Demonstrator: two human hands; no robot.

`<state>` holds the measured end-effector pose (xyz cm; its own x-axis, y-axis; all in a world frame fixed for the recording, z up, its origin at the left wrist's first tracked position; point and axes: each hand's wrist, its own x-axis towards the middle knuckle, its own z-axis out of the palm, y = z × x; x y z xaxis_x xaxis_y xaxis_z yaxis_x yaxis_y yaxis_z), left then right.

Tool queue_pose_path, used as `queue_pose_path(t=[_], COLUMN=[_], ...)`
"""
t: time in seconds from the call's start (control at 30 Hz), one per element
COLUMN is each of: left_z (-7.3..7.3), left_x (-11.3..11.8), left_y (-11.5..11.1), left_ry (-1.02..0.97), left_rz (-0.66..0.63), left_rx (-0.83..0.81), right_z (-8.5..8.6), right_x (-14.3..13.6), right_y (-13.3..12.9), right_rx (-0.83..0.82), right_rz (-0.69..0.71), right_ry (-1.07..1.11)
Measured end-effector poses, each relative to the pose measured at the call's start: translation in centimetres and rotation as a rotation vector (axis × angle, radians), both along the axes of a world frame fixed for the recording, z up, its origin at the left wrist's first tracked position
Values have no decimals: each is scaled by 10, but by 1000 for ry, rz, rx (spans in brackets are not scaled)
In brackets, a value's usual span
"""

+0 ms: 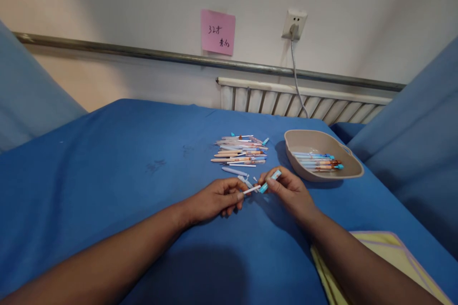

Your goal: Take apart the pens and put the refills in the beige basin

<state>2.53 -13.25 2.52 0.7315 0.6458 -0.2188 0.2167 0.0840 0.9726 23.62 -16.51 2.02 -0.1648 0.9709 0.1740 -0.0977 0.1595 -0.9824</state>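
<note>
My left hand pinches a thin white stick, which looks like a pen refill. In my right hand is a light-blue pen barrel, held tilted between thumb and fingers. The stick's far end is close to the barrel's lower end; whether they touch is unclear. Just beyond my hands lie small pale pen parts and a lavender barrel. Behind these, several pens and loose parts are spread in a rough pile on the blue cloth.
A beige basket with several assembled pens stands at the right. A yellow cloth lies under my right forearm. Behind the table are a metal rail, a radiator, a plugged-in cable and a pink note.
</note>
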Motion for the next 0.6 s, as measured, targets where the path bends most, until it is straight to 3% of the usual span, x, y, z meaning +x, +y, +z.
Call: queue_pose_path(t=[0.13,0.3,0.6], left_z=[0,0,9], left_x=[-1,-3,-4], left_y=[3,7,4], left_ry=[12,48,163], left_rz=[93,197,146], left_rx=[12,106,364], right_z=[-3,-13,-5], right_x=[3,8,10], right_y=[3,6,1], right_rx=[-41,99,261], right_rz=[0,13,9], right_ry=[0,-389,-715])
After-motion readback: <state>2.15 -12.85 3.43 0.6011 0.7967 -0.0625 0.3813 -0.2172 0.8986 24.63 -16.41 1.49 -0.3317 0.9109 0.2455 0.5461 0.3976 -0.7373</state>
